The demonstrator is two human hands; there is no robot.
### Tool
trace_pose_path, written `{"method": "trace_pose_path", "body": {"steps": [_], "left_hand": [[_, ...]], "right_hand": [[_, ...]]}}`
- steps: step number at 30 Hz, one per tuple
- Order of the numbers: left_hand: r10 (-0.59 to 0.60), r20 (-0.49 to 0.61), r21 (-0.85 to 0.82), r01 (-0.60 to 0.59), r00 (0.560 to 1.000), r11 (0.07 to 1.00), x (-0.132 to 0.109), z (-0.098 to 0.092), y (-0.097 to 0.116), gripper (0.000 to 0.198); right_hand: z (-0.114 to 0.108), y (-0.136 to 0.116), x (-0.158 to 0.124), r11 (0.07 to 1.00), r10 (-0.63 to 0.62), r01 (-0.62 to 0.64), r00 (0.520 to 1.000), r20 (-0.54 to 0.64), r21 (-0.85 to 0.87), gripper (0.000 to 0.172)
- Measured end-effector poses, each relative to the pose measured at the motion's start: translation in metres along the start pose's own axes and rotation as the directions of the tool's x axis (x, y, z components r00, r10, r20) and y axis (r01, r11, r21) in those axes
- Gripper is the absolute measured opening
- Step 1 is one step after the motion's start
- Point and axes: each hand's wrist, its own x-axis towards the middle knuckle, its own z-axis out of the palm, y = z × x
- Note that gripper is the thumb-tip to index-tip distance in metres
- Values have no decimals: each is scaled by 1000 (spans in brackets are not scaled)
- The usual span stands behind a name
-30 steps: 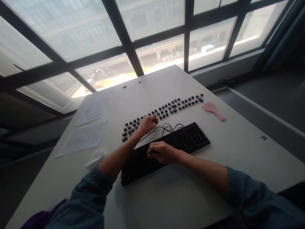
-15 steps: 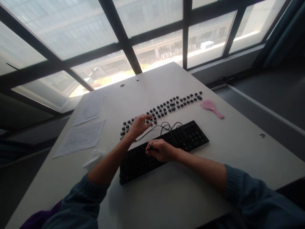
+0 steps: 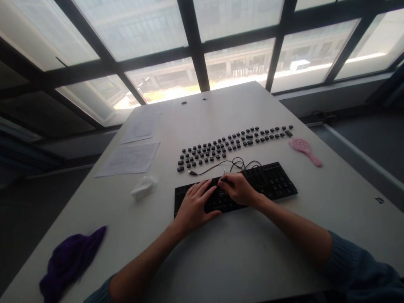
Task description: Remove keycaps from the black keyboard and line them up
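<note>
A black keyboard [image 3: 268, 185] lies at a slant on the white table in front of me. My left hand [image 3: 196, 206] rests on its left part, fingers spread and nothing held. Over the keyboard's middle, my right hand [image 3: 239, 188] is closed around a small keycap puller [image 3: 224, 180] with a dark body and thin wire ends, mostly hidden by the fingers. Beyond the keyboard, several loose black keycaps [image 3: 208, 150] stand in slanting rows. A black USB cable [image 3: 211, 168] curls between the rows and the keyboard.
A pink hairbrush [image 3: 304, 149] lies right of the keycaps. To the left are sheets of paper [image 3: 129, 159], a crumpled white tissue [image 3: 143, 188] and a purple cloth [image 3: 71, 261]. Large windows [image 3: 164, 80] stand behind the table [image 3: 227, 105].
My left hand has come back from the keycap rows and flattened onto the keyboard. My right hand still grips the puller, over the keyboard. The view has swung left, showing more purple cloth.
</note>
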Motion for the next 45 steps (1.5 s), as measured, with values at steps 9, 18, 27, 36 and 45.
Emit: {"method": "trace_pose_path", "body": {"steps": [9,18,27,36,45], "left_hand": [[-15,-6,-26,15,1000,1000,0,0,-1,75],[-34,-4,-57,34,999,998,0,0,1,76],[-43,3,-47,43,999,998,0,0,3,75],[-42,-8,-41,42,999,998,0,1,2,75],[-40,-10,-58,40,999,998,0,2,1,76]], "right_hand": [[3,0,11,992,101,-88,984,150,-93,24],[8,0,2,986,-67,97,974,215,-133,19],[8,4,-9,979,-187,193,979,83,-69,15],[1,9,-8,998,-52,51,998,-23,-24,15],[4,3,-1,995,-54,62,993,102,-78,12]]}}
